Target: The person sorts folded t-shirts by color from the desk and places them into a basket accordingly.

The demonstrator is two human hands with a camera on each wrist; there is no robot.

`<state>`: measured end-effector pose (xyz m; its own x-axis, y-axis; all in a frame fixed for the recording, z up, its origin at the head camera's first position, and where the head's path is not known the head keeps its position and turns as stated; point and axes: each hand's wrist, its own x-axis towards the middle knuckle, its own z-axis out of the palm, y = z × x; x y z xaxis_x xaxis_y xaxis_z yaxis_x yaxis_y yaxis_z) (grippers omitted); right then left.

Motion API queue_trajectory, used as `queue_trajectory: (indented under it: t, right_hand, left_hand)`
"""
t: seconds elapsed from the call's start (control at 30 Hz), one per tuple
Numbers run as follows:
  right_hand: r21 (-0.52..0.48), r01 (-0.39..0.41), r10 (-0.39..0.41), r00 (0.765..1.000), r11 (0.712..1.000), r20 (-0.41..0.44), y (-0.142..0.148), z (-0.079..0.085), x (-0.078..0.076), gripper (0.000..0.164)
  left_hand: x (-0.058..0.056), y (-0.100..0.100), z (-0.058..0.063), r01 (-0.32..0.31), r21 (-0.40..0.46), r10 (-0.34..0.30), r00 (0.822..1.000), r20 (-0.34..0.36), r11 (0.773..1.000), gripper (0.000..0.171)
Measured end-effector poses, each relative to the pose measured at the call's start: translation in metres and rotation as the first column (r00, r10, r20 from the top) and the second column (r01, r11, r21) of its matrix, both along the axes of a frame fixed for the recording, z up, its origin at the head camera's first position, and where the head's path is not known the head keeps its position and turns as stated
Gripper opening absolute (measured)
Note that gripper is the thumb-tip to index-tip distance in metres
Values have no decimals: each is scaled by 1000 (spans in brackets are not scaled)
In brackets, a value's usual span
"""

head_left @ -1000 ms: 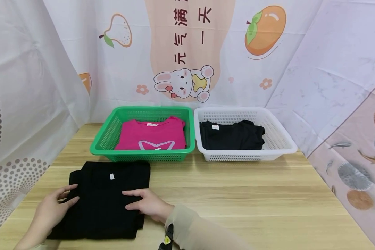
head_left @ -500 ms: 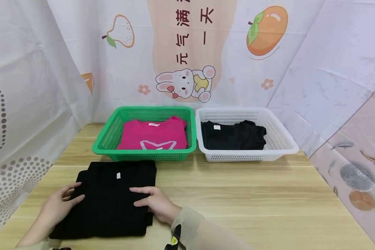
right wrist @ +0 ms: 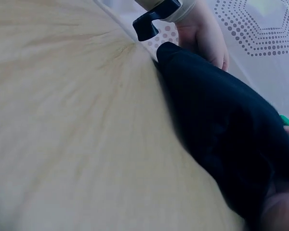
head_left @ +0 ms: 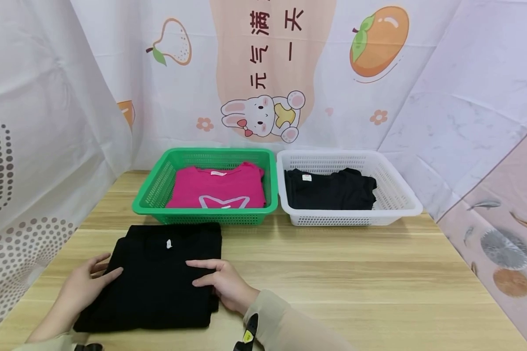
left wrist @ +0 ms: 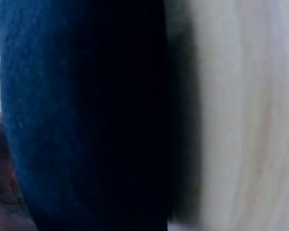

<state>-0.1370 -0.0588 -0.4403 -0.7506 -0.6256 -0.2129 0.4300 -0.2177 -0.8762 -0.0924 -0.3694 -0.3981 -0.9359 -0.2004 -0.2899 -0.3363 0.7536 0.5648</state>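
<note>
A folded black shirt (head_left: 158,287) with a small white neck label lies at the left of the table, in front of the green basket. My left hand (head_left: 85,282) holds its left side, the thumb on top and the fingers at the edge. On the right side, my right hand (head_left: 228,285) grips the shirt with index finger and thumb on top; the other fingers are partly hidden at the edge. Dark cloth of the shirt (left wrist: 86,115) fills much of the left wrist view. In the right wrist view, the shirt (right wrist: 212,110) runs between both hands.
A green basket (head_left: 158,212) holds a folded pink shirt (head_left: 219,185) with a star outline. Beside it on the right, a white basket (head_left: 404,207) holds folded black clothing (head_left: 334,191). The wooden table (head_left: 334,278) meets patterned cloth hangings (head_left: 167,112) behind and at both sides.
The black shirt has slid slightly right, with both hands moving along at its sides. The whole head view has shifted a little. The baskets have stayed in place.
</note>
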Motion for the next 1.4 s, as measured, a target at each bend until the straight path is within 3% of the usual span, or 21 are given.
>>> queue_trajectory:
  t: [0.2, 0.37, 0.47, 0.67, 0.93, 1.2, 1.3, 1.4]
  right_hand:
    - [37, 82, -82, 997, 996, -12, -1, -1, 2, 45]
    - [138, 155, -141, 984, 978, -106, 0, -2, 3, 41]
    - [194, 183, -153, 976, 964, -158, 2, -1, 2, 40]
    - [279, 245, -167, 947, 928, -273, 2, 0, 3, 37]
    - [356, 270, -138, 924, 895, -356, 9, 4, 1, 37]
    - [503, 343, -8, 832, 793, -555, 17, 13, -3, 30]
    - [550, 355, 37, 815, 756, -578, 19, 14, -4, 33]
    - [561, 352, 42, 820, 749, -571, 22, 16, -7, 41]
  left_hand:
    - [-5, 0, -1, 9, 20, -10, 997, 74, 1000, 96]
    - [-3, 3, -6, 7, 80, -15, 995, 102, 997, 81]
    - [-2, 6, -6, 2, 101, -11, 996, 89, 995, 71]
    - [-1, 8, -5, 17, 64, -21, 998, 64, 998, 76]
    - [0, 12, -8, 21, 69, -23, 999, 41, 997, 76]
    - [2, 16, -7, 33, 58, -35, 999, 39, 998, 71]
    - [3, 17, -5, 33, 59, -36, 999, 39, 998, 68]
    - [3, 19, -3, 44, 56, -46, 998, 46, 997, 73]
